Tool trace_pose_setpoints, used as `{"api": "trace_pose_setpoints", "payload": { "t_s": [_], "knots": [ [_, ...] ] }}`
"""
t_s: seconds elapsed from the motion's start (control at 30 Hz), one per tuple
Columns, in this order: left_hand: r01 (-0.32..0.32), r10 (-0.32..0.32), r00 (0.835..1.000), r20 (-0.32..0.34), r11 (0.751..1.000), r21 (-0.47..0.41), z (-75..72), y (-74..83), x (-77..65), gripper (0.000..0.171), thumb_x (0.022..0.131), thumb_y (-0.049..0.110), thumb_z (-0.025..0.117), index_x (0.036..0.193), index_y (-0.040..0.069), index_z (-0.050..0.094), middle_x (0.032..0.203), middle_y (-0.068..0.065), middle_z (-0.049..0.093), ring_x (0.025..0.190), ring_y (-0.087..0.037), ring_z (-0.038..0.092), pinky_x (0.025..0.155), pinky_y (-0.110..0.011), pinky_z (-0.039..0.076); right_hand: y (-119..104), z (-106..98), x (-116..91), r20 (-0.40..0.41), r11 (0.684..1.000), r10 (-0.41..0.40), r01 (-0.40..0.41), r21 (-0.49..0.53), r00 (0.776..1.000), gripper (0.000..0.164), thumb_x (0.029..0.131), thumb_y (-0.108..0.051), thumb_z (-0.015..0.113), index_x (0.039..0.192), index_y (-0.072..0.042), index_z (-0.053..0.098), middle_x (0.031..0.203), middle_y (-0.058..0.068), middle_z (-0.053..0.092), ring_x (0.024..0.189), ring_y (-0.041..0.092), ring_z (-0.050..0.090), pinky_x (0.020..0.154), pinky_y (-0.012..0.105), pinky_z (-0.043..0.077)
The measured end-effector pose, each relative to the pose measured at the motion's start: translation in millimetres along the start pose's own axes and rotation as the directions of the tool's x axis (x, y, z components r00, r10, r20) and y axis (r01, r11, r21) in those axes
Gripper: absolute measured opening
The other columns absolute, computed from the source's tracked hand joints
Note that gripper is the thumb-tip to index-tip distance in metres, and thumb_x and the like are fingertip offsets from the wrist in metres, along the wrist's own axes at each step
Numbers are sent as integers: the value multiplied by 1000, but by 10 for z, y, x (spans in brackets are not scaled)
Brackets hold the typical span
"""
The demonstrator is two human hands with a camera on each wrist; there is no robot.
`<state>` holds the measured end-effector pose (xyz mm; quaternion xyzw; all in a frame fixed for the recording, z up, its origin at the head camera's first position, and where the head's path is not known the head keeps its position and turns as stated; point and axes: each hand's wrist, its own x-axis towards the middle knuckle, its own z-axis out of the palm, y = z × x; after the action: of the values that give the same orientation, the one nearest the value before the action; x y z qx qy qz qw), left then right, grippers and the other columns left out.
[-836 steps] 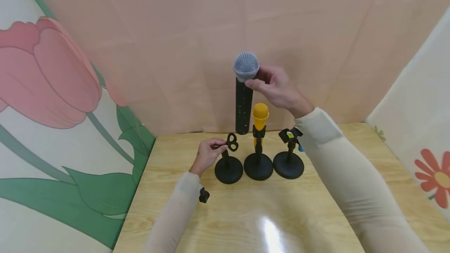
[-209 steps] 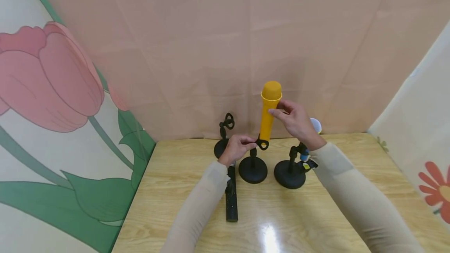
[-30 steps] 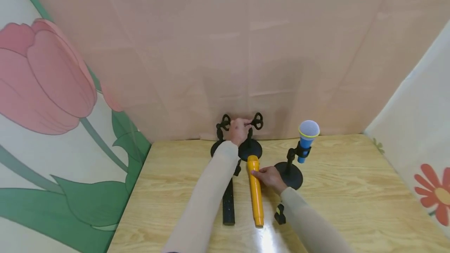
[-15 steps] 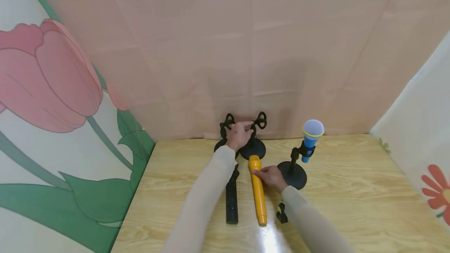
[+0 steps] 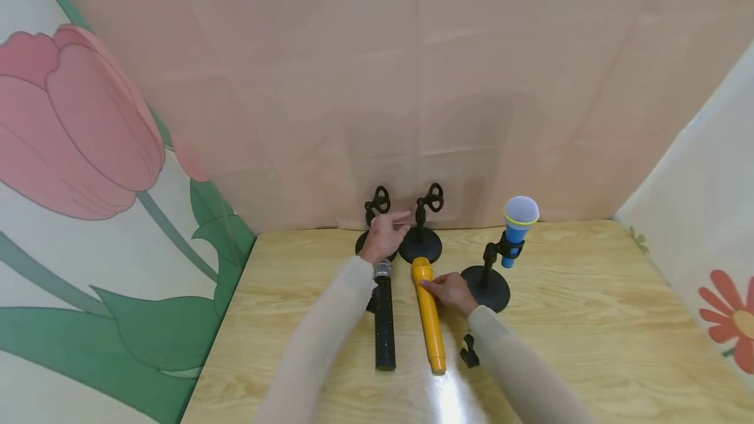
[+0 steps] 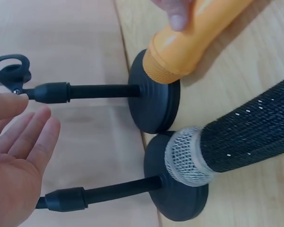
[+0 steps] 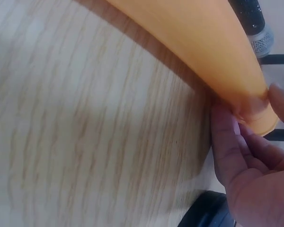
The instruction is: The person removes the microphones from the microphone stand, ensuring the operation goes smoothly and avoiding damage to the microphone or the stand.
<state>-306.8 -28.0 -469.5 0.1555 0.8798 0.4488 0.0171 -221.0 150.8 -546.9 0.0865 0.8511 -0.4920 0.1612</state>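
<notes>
A yellow microphone [image 5: 430,319] lies on the table, its head toward the back. My right hand [image 5: 452,292] pinches it just below the head, thumb on one side and fingers on the other [image 7: 255,165]. My left hand [image 5: 385,235] hovers between the left stand [image 5: 377,201] and the middle stand [image 5: 420,241], fingers loosely extended and holding nothing. In the left wrist view its fingertips are near the clip of the middle stand [image 6: 104,91]. Both these stands have bare ring clips. Left of the yellow microphone lies a black microphone [image 5: 385,326] with a silver mesh head.
At the right, a third black stand [image 5: 485,288] bears a blue microphone [image 5: 515,231] with a white head, tilted in its clip. A pinkish cloth backdrop [image 5: 306,116] rises behind the wooden table [image 5: 589,319]. Floral panels [image 5: 177,319] flank both sides.
My left hand has left the middle stand's clip and drawn left and nearer. The yellow microphone, held over that stand seven seconds ago, now lies on the table; the stand sits farther back.
</notes>
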Motion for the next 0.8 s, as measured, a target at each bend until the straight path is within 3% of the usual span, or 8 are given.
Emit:
{"api": "trace_pose_setpoints", "payload": {
  "t_s": [0.07,0.1,0.27,0.4,0.57,0.8],
  "knots": [
    [-9,9,1000,3,1000,-6,-13,-30,-22,38,99,10,64,136,11,63,132,-5,65,111,-19,66,89,-31,55,84,153,208,-76,994,69,-75,-79,995,46,96,-40,68,103,5,73,87,13,68,76,24,61,67,33,52],
    [-11,11,1000,4,1000,-5,-15,-46,-34,38,98,10,65,136,12,63,132,-5,65,110,-19,66,89,-31,55,122,179,260,-107,993,79,-88,-79,991,42,96,-36,69,101,5,73,84,12,68,73,23,61,64,32,52],
    [-13,14,1000,23,999,-35,-14,-87,-102,39,98,14,67,136,10,63,130,-7,66,108,-18,67,86,-29,56,198,17,225,-53,998,-23,20,-53,998,44,96,-36,68,105,7,71,85,12,68,73,23,63,63,30,54],
    [-29,33,998,50,996,-79,9,-86,-152,38,97,14,68,134,7,64,130,-10,65,108,-20,67,85,-29,56,180,-111,166,-48,994,-57,52,-101,997,51,96,-40,66,116,7,68,92,10,70,83,23,63,74,35,55],
    [-36,45,996,77,993,-110,53,-101,-207,40,96,14,69,135,4,62,130,-10,65,107,-19,68,86,-29,56,149,-211,94,-43,981,-100,91,-168,994,57,97,-40,65,124,10,63,111,21,69,99,29,65,87,47,54],
    [-45,60,994,95,986,-159,154,-75,-267,38,94,16,71,132,8,66,128,-9,67,103,-15,70,80,-24,57,148,-346,-67,-40,949,-229,214,-233,973,54,97,-40,65,122,8,65,119,24,67,106,35,66,89,49,53]
  ]
}}
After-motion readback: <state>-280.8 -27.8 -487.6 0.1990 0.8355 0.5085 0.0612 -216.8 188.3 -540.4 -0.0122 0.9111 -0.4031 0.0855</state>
